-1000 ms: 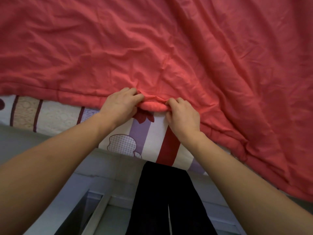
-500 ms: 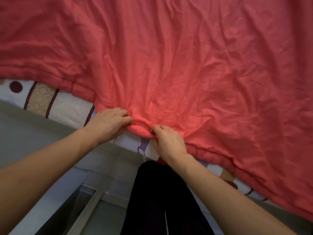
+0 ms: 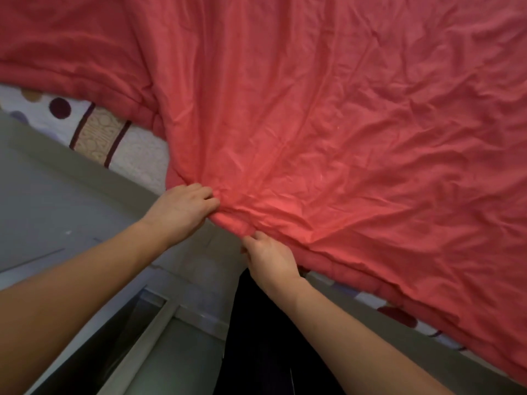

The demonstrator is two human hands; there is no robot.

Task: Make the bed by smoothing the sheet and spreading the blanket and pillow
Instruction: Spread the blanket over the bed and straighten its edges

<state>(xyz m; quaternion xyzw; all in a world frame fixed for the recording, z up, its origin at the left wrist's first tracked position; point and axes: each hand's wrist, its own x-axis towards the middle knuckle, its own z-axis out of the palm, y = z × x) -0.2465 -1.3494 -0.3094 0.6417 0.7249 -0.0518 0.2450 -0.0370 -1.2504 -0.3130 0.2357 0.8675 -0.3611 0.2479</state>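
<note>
Brightness: dim, warm indoor light.
Brightest patch: the blanket near the middle, darkening toward the top left corner.
Shadows: soft; the floor is grey and murky.
Sharpness: soft, slightly grainy.
Edges: forearms stretched by the wide lens.

The bed carries a patterned sheet under a red blanket.

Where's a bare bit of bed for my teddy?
The wrinkled red blanket covers nearly everything. Bare patterned white sheet shows at the left, between the blanket's hem and the mattress edge, plus a thin strip lower right. Crowded where the left hand and right hand grip the hem.
</note>
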